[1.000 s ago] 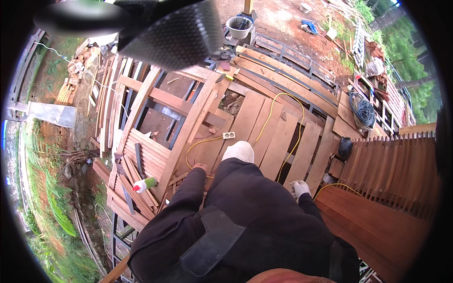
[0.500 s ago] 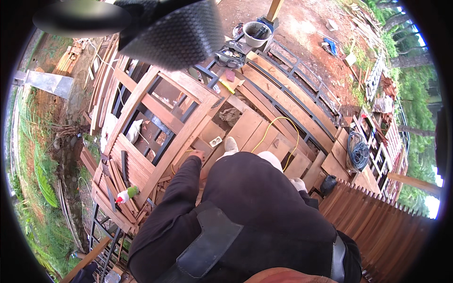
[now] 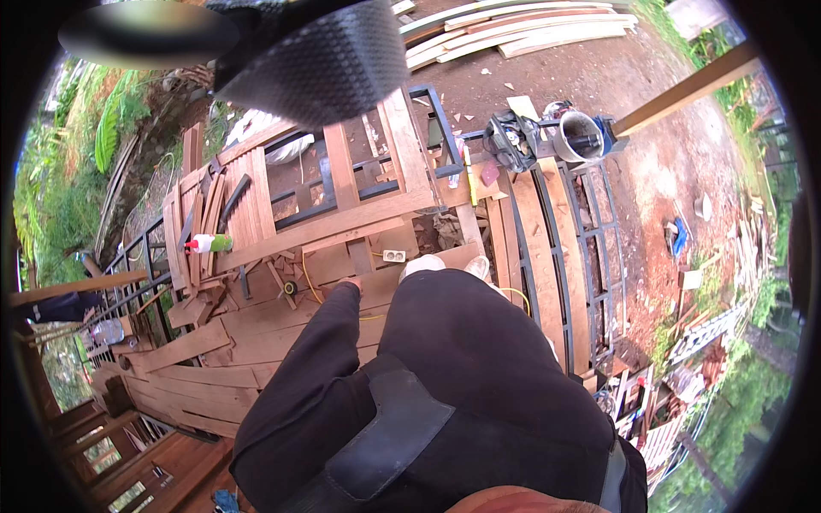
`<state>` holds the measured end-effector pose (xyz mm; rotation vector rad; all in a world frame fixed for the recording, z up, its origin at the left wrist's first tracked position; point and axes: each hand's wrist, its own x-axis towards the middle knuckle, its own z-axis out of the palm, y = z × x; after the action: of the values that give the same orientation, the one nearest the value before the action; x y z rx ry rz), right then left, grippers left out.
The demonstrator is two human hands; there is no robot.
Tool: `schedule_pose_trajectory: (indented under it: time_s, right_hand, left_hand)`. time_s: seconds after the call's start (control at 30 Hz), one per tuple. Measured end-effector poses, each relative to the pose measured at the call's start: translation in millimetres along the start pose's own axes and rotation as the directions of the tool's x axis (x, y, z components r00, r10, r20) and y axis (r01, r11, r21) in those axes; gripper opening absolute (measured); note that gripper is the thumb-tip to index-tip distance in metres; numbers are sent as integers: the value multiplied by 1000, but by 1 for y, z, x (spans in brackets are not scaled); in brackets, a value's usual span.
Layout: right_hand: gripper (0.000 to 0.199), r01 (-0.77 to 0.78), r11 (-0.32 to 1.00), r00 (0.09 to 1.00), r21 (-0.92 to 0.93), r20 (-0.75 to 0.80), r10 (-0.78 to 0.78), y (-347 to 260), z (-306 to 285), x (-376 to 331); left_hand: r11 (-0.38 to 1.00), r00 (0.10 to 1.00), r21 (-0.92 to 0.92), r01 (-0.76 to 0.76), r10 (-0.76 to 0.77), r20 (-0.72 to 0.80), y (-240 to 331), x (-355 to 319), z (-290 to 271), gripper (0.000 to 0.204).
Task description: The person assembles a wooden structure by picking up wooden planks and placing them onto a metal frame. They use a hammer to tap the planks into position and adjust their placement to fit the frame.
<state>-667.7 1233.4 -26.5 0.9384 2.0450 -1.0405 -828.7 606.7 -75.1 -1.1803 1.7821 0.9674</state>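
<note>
My left hand (image 3: 351,284) reaches down past my dark sleeve, close to the planks by the long edge of the wooden frame. Its fingers are too small and blurred to show whether they hold anything. Just ahead and to its right lies a white double power socket (image 3: 394,256) with a yellow cable. The wooden frame (image 3: 325,227), with crossbars and slats at its left end, rests over black metal bars. Left of the hand, a small round black-and-yellow object (image 3: 290,288) sits among offcuts. My right hand is hidden behind my body.
A glue bottle (image 3: 209,244) lies on slats at the left. Ahead right are an open tool bag (image 3: 513,141), a grey bucket (image 3: 578,138) and a yellow tool (image 3: 469,175). Long planks (image 3: 547,256) on black metal framing run along the right. A timber post (image 3: 688,90) stands beyond.
My view has turned to the right, so the frame now lies more crosswise and the planks at left have come into sight. The pale right hand has gone behind my body.
</note>
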Motion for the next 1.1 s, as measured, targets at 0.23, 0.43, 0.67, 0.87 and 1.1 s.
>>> schedule_pose_trajectory:
  time_s: [0.23, 0.43, 0.67, 0.87, 1.1]
  right_hand:
    - [29, -129, 992, 989, -11, 65, 129, -85, -143, 6]
    - [26, -31, 991, 999, 130, -2, 32, -146, -173, 69]
    - [39, 168, 981, 984, -96, 77, -161, -210, -167, 80]
    - [37, -39, 982, 994, -185, 92, 56, -229, -198, 116]
    - [36, -11, 973, 991, -231, 126, 41, -317, -211, 200]
  left_hand:
    - [909, 998, -412, -54, 63, 6, 16, -65, 116, 28]
    - [915, 994, -401, 35, 10, 109, 24, -49, 159, 30]
    - [811, 984, -557, 180, -151, 98, 43, 27, 146, 36]
    - [545, 992, -830, 122, -103, 78, 118, 52, 150, 68]
    - [237, 929, -930, 282, -311, 202, 184, 101, 155, 113]
